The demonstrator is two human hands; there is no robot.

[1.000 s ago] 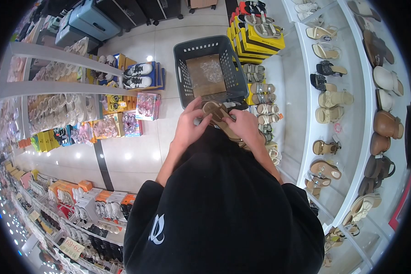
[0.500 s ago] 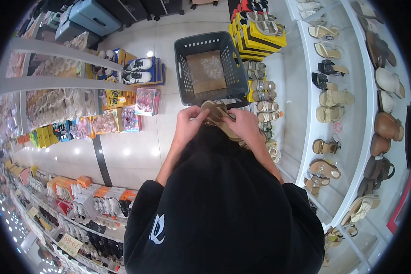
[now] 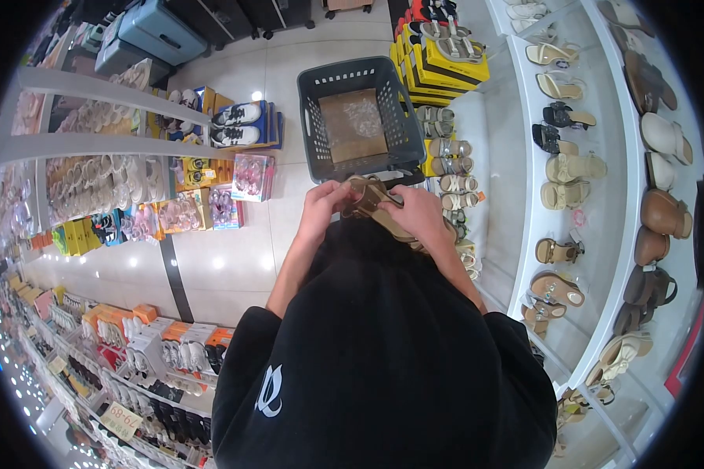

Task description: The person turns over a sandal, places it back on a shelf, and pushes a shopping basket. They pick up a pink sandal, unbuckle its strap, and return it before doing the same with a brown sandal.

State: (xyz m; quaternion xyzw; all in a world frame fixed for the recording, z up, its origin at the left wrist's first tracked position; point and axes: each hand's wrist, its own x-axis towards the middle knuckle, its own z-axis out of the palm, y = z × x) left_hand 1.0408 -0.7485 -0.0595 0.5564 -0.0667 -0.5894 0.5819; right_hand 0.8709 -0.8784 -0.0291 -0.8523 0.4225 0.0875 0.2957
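Observation:
A tan and brown sandal (image 3: pixel 379 205) is held between my two hands, close in front of my chest. My left hand (image 3: pixel 322 207) pinches its strap end, thumb and fingers closed together. On the other side my right hand (image 3: pixel 418 211) grips the sandal's edge with the thumb on top. Part of the sandal is covered by my fingers and by my black top. Just beyond my hands stands a dark grey shopping basket (image 3: pixel 309 117) with a brown cardboard piece (image 3: pixel 343 141) and clear plastic inside.
White shelves (image 3: pixel 508 234) with rows of sandals run along the right. Yellow shoe boxes (image 3: pixel 446 74) are stacked by the basket. At left, white sneakers (image 3: pixel 236 125) sit on boxes beside a white rack (image 3: pixel 94 147). Light tiles (image 3: pixel 235 262) cover the floor.
The sandal has turned slightly, and more of its tan sole and strap shows between my hands. My left fingers have shifted a little along it.

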